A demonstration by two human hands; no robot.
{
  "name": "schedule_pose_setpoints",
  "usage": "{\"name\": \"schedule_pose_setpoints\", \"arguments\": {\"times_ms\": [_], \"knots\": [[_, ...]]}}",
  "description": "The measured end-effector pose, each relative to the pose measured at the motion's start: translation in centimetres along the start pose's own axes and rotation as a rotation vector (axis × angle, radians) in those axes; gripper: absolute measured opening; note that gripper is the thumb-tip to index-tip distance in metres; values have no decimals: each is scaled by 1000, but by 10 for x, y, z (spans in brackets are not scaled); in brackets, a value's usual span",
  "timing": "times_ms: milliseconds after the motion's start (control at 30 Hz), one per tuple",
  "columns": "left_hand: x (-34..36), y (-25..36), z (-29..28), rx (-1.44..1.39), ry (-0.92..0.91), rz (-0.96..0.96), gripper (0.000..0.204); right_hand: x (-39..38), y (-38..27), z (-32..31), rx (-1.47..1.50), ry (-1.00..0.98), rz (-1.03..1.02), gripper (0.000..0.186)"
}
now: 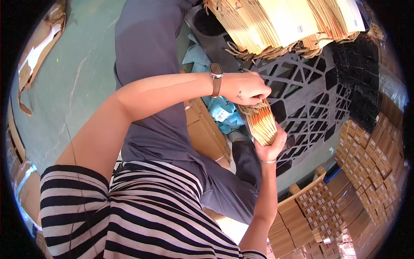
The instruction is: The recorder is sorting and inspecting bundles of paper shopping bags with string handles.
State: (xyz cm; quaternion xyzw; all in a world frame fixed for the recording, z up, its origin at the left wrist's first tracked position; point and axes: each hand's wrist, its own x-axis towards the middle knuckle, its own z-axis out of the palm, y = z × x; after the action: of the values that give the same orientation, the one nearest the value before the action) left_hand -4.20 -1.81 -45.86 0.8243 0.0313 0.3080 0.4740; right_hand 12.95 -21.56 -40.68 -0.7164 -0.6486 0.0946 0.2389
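A bundle of tan paper bags (pixel 263 124) with twisted rope handles is held in front of me, over the edge of the black plastic pallet (pixel 297 101). My left hand (pixel 246 89), with a watch on its wrist, is closed at the handle end of the bundle, its fingers curled over the rope handles. My right hand (pixel 273 144) grips the opposite end from the side, thumb and fingers around the folded edges. Beyond them, a larger stack of paper bags (pixel 280 23) rests on the pallet, rope handles toward me.
Crumpled light blue plastic (pixel 224 113) and a cardboard box (pixel 205 127) lie between my legs. A dark stack (pixel 355 77) stands on the pallet's right side. Piled cartons (pixel 371 164) fill the right and lower right. Torn cardboard (pixel 41 54) lies on the green floor (pixel 86 52) at far left.
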Motion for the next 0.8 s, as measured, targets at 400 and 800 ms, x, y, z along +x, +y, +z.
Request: {"name": "schedule_pose_setpoints", "arguments": {"times_ms": [400, 800], "knots": [[11, -14, -88, 17, 134, -531, 11, 5, -2, -1, -84, -32, 29, 58], [-25, -27, -32, 343, -376, -488, 27, 78, -38, -49, 218, -136, 812, 51]]}}
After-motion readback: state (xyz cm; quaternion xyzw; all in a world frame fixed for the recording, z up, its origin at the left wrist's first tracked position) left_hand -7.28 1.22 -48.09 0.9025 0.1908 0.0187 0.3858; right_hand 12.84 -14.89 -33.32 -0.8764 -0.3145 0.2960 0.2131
